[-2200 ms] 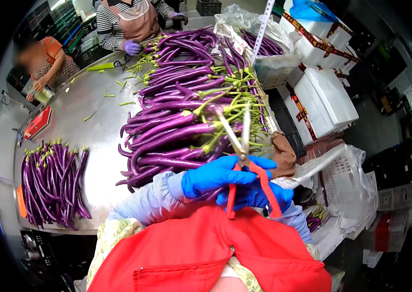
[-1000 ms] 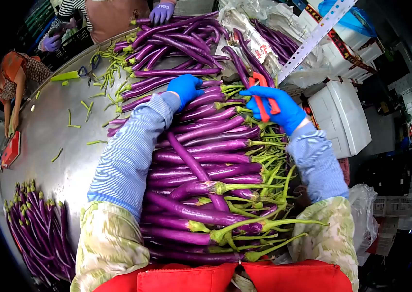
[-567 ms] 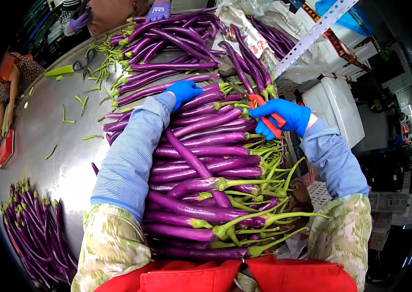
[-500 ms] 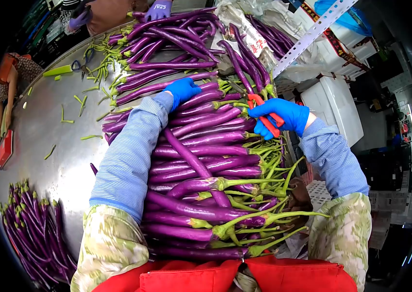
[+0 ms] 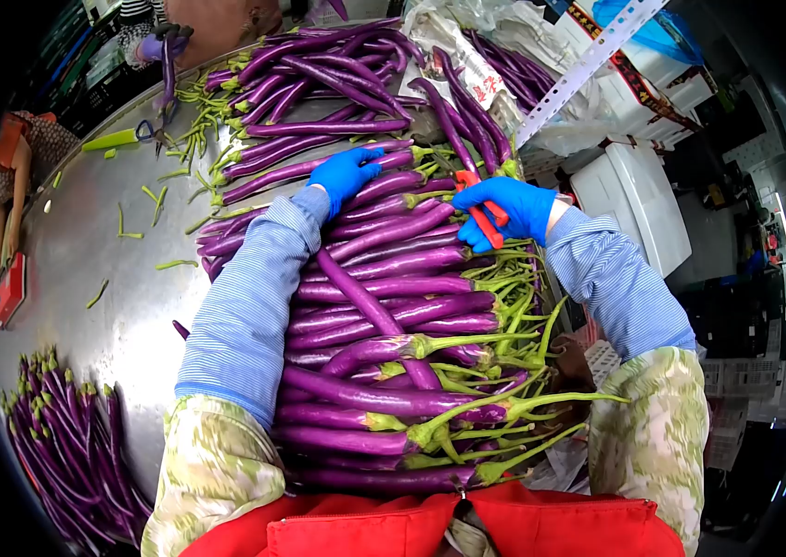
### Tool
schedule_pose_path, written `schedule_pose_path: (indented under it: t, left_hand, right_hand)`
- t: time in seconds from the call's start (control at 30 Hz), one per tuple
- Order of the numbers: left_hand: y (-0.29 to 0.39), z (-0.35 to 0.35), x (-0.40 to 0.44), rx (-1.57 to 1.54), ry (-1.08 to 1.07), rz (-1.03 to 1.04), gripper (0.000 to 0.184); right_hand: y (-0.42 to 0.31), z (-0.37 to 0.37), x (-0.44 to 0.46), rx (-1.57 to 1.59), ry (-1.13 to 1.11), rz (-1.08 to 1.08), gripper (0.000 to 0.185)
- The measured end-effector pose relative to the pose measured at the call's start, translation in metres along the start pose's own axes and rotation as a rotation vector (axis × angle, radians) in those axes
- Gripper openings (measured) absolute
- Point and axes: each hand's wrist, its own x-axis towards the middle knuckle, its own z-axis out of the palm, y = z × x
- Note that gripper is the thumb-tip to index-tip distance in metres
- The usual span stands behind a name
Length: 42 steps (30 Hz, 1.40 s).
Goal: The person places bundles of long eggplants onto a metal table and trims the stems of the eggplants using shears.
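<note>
Long purple eggplants [image 5: 384, 290] lie side by side in a thick pile before me, most of their green stems [image 5: 504, 320] pointing right. My left hand [image 5: 345, 176], in a blue glove, is closed over an eggplant [image 5: 397, 159] near the upper part of the row. In my blue-gloved right hand [image 5: 515, 210] is a pair of red-handled scissors [image 5: 486, 218], held at the stem ends. Their blades point up and left among the stems, and I cannot make out whether they are apart.
Another person's purple-gloved hand [image 5: 154, 46] holds an eggplant [image 5: 168, 79] at the upper left. Cut stems [image 5: 191, 121] lie scattered on the metal table [image 5: 138, 306]. More eggplants [image 5: 68, 446] are heaped at lower left. A perforated white post [image 5: 588, 70] and a white box [image 5: 630, 200] stand at right.
My right hand has shifted left with the scissors; my left hand has barely moved. The co-worker's hand has left the far pile, and an eggplant now shows in their other hand.
</note>
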Motion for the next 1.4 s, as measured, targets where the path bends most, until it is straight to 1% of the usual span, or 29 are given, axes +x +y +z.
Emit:
schedule_pose_path:
  t: [0.1,0.17,0.2,0.23,0.27,0.3,0.33,0.37,0.4,0.43,0.5,0.53,0.63,0.67,0.73,0.83,1.0,1.1,1.13,1.2,1.23,1.3,1.33,1.4]
  left_hand:
    - [0.010,-0.005,-0.005,0.023,-0.030,-0.042,0.046]
    - [-0.010,0.006,0.006,-0.115,0.086,0.154,0.047]
    - [-0.004,0.004,0.001,-0.184,0.143,0.252,0.047]
    - [0.002,0.002,-0.003,-0.131,0.128,0.310,0.048]
    - [0.007,-0.003,-0.006,-0.077,0.114,0.367,0.049]
    - [0.016,-0.007,-0.011,-0.022,0.101,0.423,0.050]
    - [0.014,-0.009,-0.008,0.201,0.063,0.534,0.051]
    - [0.014,-0.004,-0.009,0.354,0.075,0.554,0.054]
    - [0.010,-0.003,-0.006,0.305,0.032,0.505,0.056]
    - [0.008,-0.003,-0.004,0.254,-0.008,0.457,0.058]
    - [0.005,0.000,-0.005,0.163,0.010,0.375,0.060]
    - [0.005,-0.001,-0.005,0.122,0.018,0.336,0.060]
    - [0.008,-0.004,-0.005,0.060,-0.050,0.284,0.064]
    - [0.009,-0.004,-0.006,0.026,-0.047,0.289,0.062]
    - [0.010,-0.004,-0.008,-0.042,-0.041,0.296,0.057]
    - [0.008,-0.003,-0.006,-0.063,-0.075,0.287,0.057]
    - [0.006,-0.002,-0.005,-0.058,-0.062,0.311,0.051]
    - [0.005,-0.001,-0.006,-0.071,-0.045,0.327,0.052]
    - [0.005,0.000,-0.005,-0.073,-0.040,0.337,0.053]
    - [0.004,0.000,-0.003,-0.003,-0.064,0.418,0.051]
    - [0.005,-0.001,-0.003,0.033,-0.077,0.458,0.050]
    - [0.016,-0.008,-0.011,0.271,-0.074,0.524,0.049]
    - [0.021,-0.011,-0.018,0.391,-0.073,0.553,0.048]
    - [0.012,-0.004,-0.027,0.394,0.006,0.559,0.050]
  right_hand:
    - [0.006,0.002,0.010,-0.111,0.059,-0.081,0.030]
    - [0.006,0.003,0.009,-0.227,0.084,-0.125,0.028]
    - [0.006,0.004,0.007,-0.284,0.097,-0.146,0.028]
    - [0.006,0.005,0.004,-0.341,0.110,-0.168,0.027]
    - [0.008,0.008,-0.002,-0.283,0.095,-0.218,0.025]
    - [0.008,0.007,-0.008,-0.244,0.084,-0.217,0.024]
    - [0.009,0.005,-0.014,-0.206,0.072,-0.216,0.024]
    - [0.010,0.001,-0.020,-0.169,0.060,-0.212,0.024]
    - [0.012,-0.006,-0.026,-0.088,0.012,-0.191,0.024]
    - [0.010,-0.014,-0.034,-0.063,-0.060,-0.116,0.025]
    - [0.007,-0.019,-0.052,-0.050,-0.128,0.017,0.028]
    - [0.008,-0.023,-0.052,-0.118,-0.077,0.094,0.032]
    - [0.015,-0.026,-0.045,-0.119,-0.087,0.149,0.030]
    - [0.017,-0.028,-0.039,-0.128,-0.114,0.108,0.031]
    - [0.017,-0.027,-0.035,-0.076,-0.130,0.097,0.034]
    - [0.019,-0.029,-0.033,-0.058,-0.136,0.102,0.036]
    - [0.017,-0.031,-0.033,-0.102,-0.153,0.112,0.037]
    - [0.014,-0.023,-0.041,-0.146,-0.081,0.092,0.033]
    - [0.017,-0.021,-0.039,-0.214,-0.056,0.049,0.031]
    - [0.023,-0.016,-0.034,-0.351,-0.009,-0.032,0.028]
    - [0.025,-0.013,-0.035,-0.372,0.001,-0.062,0.024]
    - [0.024,-0.007,-0.042,-0.419,0.020,-0.124,0.018]
    - [0.022,-0.011,-0.043,-0.442,0.005,-0.152,0.021]
    - [0.012,-0.018,-0.046,-0.410,-0.053,-0.066,0.026]
